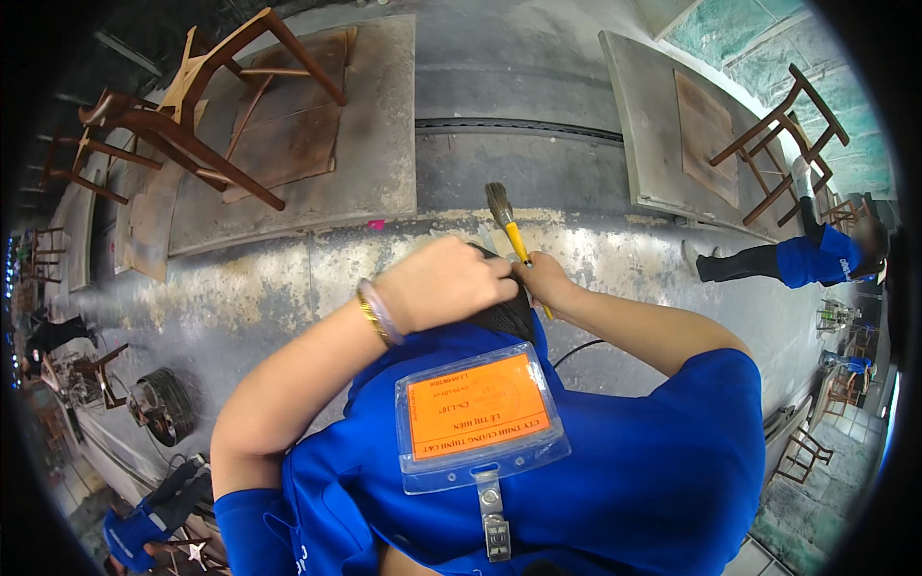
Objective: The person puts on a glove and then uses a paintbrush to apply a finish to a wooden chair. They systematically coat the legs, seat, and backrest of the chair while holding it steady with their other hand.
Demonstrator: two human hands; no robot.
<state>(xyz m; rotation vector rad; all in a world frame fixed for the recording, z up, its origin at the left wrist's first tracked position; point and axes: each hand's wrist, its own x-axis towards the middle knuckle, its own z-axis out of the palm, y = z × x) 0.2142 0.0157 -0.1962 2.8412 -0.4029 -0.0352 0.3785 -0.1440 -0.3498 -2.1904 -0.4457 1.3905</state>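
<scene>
My right hand (pixel 549 282) is wrapped round the yellow handle of a paintbrush (pixel 515 240), whose dark bristles point up and away from me. Just left of it, my left hand (pixel 444 284) has curled fingers beside a black mesh-like item (pixel 509 315) at my waist. Whatever those fingers pinch is hidden from view. The two hands nearly meet in front of my blue shirt. An orange badge (pixel 477 408) in a clear sleeve hangs on my chest.
A brown wooden chair frame (pixel 182 130) rests tilted on a large grey board (pixel 379 125) at the far left. Another chair frame (pixel 783 144) is at the right, where a person in blue (pixel 807 259) reaches toward it. A round fan-like object (pixel 161 405) stands at lower left.
</scene>
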